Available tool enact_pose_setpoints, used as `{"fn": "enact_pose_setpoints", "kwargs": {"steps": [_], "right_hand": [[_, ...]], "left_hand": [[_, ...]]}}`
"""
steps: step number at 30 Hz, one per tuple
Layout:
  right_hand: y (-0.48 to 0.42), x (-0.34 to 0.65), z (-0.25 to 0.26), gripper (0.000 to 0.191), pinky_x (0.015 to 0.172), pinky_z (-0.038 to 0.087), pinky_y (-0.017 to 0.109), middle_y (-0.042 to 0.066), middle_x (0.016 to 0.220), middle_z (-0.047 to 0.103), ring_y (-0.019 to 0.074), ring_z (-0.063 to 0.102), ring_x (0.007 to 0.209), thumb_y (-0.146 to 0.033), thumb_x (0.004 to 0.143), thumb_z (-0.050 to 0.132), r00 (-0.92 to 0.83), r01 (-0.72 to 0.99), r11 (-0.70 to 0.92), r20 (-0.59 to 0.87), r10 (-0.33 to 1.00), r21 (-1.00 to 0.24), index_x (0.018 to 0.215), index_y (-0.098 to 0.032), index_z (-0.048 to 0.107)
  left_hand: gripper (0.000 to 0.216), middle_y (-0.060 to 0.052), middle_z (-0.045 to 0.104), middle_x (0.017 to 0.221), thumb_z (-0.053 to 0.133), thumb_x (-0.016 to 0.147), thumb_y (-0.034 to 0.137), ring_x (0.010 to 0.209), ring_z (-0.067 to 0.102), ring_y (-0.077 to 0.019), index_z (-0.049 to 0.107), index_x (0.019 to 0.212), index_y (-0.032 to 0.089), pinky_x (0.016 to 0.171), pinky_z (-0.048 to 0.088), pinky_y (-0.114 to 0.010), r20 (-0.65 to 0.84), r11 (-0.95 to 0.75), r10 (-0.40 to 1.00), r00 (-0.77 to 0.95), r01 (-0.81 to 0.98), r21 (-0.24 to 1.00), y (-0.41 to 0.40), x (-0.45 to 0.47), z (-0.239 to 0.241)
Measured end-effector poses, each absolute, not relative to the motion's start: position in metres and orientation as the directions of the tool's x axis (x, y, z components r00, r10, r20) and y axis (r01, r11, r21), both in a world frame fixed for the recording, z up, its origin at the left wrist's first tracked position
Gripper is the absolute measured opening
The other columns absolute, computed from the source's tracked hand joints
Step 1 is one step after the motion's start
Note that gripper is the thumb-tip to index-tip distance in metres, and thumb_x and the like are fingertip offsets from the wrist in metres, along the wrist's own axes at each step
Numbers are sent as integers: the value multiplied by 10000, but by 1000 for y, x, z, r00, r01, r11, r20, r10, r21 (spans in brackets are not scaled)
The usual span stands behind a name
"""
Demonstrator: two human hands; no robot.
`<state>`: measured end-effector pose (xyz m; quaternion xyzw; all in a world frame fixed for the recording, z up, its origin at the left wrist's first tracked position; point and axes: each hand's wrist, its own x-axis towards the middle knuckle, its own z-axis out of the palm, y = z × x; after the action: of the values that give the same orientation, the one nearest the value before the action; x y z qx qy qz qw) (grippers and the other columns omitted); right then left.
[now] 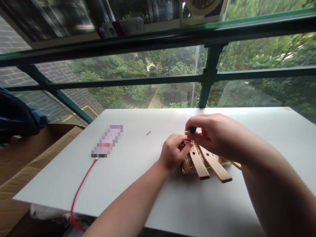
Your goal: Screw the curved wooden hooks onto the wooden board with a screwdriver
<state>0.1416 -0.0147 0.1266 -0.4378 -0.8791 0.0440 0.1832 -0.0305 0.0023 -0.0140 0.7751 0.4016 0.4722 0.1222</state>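
Wooden slats are seen fanned out on the white table, right of centre. They are partly laid over a clear bag that seems to hold more wooden pieces. Their upper ends are gathered under both hands and their lower ends point toward the near edge.

Step in hand, as judged: a small black part is being set or turned at the point where the slat ends meet. Whether it is a knob, a fastener or a tool tip cannot be told, as most of it is covered.

Right hand: fingers nearly closed, with thumb and forefinger pinched on the black part from above. The other fingers are curled over the slat ends.

Left hand: fingers curled in tight, with the tips pinched on the upper slat ends just below the black part.

Next move, as judged: the slat ends need to be lined up and held steady by the left hand while the black part is worked, and a light, upright pinch is called for.

A tiny dark pin or screw is noted loose on the table, well apart from the hands. A phone with a red cable lies further left.
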Motion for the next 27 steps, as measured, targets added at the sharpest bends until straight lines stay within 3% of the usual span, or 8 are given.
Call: {"fn": "enact_pose_setpoints", "kwargs": {"steps": [12,27], "right_hand": [[-10,138,122,302,548,302,254,-20,667,574,116,430,568,-438,829,580,-467,819,542,329,821,-188,697,-220,419],[-12,135,122,311,523,278,258,-34,612,538,115,392,537,-458,791,603,-384,866,467,360,850,-180,688,-229,419]], "left_hand": [[127,-3,590,709,669,844,329,678,555,-144,662,859,203,609,433,-275,612,-593,770,180,557,582,2,-31,-15],[113,0,559,678,631,860,301,676,514,-147,642,830,192,616,383,-282,605,-588,772,193,577,567,-2,-26,-10]]}}
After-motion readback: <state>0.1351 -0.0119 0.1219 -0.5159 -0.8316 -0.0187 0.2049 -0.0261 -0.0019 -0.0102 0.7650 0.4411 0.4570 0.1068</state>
